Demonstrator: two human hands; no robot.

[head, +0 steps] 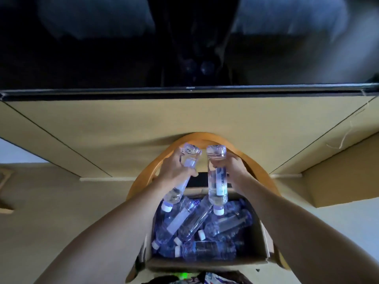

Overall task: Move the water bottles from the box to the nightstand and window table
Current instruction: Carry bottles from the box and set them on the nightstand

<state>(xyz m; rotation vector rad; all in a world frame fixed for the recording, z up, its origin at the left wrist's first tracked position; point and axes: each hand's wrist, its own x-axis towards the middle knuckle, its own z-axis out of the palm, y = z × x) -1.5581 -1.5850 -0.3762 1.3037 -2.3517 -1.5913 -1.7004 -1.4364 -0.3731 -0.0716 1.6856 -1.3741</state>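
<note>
An open cardboard box (264, 240) sits on a chair below me, filled with several clear water bottles (207, 250) with white caps lying in a heap. My left hand (174, 171) grips one bottle (182, 185) round its body, cap pointing down toward the box. My right hand (233, 169) grips a second bottle (217, 181), also cap down. Both held bottles hang just above the far end of the box, side by side.
The box rests on a wooden chair with a curved orange back (205, 137). Beyond it a beige wall panel (184, 115) carries a large dark television (184, 48). Pale floor (51, 201) lies to the left and right of the chair.
</note>
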